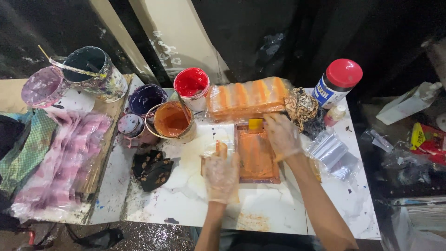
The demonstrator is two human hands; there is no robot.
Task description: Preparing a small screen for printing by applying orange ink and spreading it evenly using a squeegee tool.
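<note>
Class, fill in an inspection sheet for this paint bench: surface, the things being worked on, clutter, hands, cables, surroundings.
Surface: white table, stained with paint smears and specks.
Job's things: wooden frame coated in orange ink, lying flat; yellow squeegee at its far end.
Clutter: orange paint pot, red pot, purple pot, dark bucket, red-lidded jar, stained rags, pink cloth, plastic bags.
Hands: left hand, gloved, grip on the frame's left edge; right hand, gloved, on the frame's far right corner by the squeegee.
Cables: nothing seen.
Surroundings: dark wall; a cluttered side shelf to the right.
</note>
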